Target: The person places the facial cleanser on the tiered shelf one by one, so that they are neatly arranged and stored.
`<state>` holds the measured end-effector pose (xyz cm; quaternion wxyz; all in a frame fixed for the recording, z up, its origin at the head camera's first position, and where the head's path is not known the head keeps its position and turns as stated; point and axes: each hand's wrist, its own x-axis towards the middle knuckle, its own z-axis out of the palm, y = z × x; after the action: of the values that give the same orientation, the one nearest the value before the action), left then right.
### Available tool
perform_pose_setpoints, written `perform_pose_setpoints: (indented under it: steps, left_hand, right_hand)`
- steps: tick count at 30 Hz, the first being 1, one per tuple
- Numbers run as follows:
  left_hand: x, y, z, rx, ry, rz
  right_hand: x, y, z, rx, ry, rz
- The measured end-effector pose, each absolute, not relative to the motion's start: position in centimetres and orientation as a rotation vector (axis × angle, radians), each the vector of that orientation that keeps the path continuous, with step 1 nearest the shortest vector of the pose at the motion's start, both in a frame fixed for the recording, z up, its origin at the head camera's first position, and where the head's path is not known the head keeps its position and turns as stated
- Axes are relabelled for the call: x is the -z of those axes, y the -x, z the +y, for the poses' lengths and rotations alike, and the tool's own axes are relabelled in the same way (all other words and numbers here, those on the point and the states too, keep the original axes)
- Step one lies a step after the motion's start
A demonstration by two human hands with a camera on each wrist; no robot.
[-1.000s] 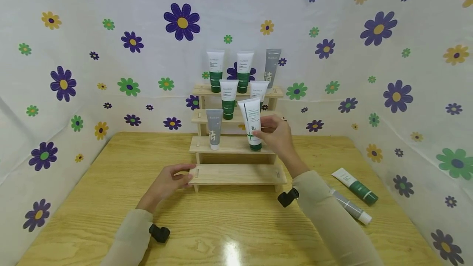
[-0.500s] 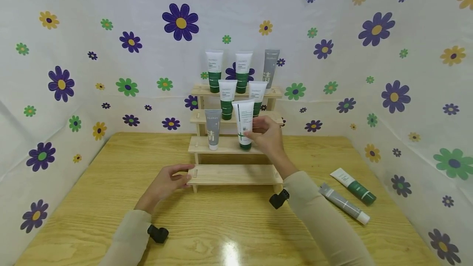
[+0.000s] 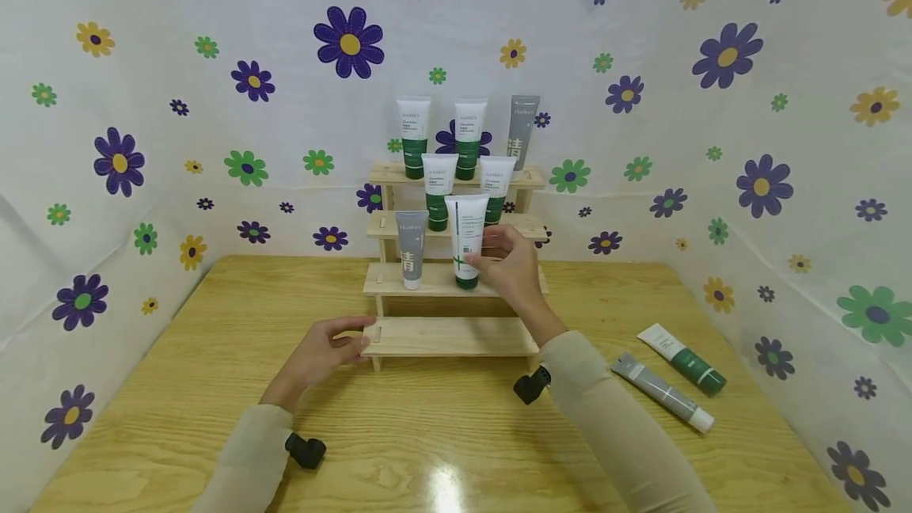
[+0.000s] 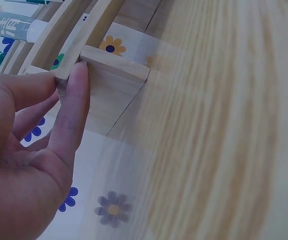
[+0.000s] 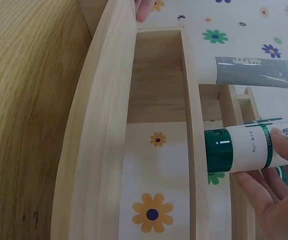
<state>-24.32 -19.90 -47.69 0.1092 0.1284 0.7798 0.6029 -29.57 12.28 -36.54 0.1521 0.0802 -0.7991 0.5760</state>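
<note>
My right hand (image 3: 514, 269) grips a white squeeze tube (image 3: 468, 232) with a dark green cap (image 5: 218, 151). The tube stands cap down, nearly upright, at the second step from the bottom of a wooden tiered display rack (image 3: 456, 336). Left of it on that step is a grey tube (image 3: 412, 244) with a white cap. At the rack's lower left, my left hand (image 3: 322, 353) pinches the end of the bottom step between thumb and fingers; the left wrist view shows the fingertips (image 4: 78, 75) on the board's corner.
Two white-and-green tubes (image 3: 438, 188) stand on the third step. The top step bears two more (image 3: 415, 137) and a grey tube (image 3: 523, 129). On the table at right lie a grey tube (image 3: 663, 392) and a white-and-green tube (image 3: 682, 358). Flowered cloth (image 3: 214, 117) surrounds the table.
My right hand has moved the white tube left along the step, toward the grey tube, and the tube stands straighter. My left hand stays on the bottom step.
</note>
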Motion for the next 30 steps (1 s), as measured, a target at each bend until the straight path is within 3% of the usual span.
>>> perform_pose_setpoints:
  steps: [30]
  left_hand:
    - [47.4,24.2,-19.6,-1.753,-0.378,2.332]
  right_hand:
    - [36.6,29.0,14.1,-1.533,-0.399,-2.409]
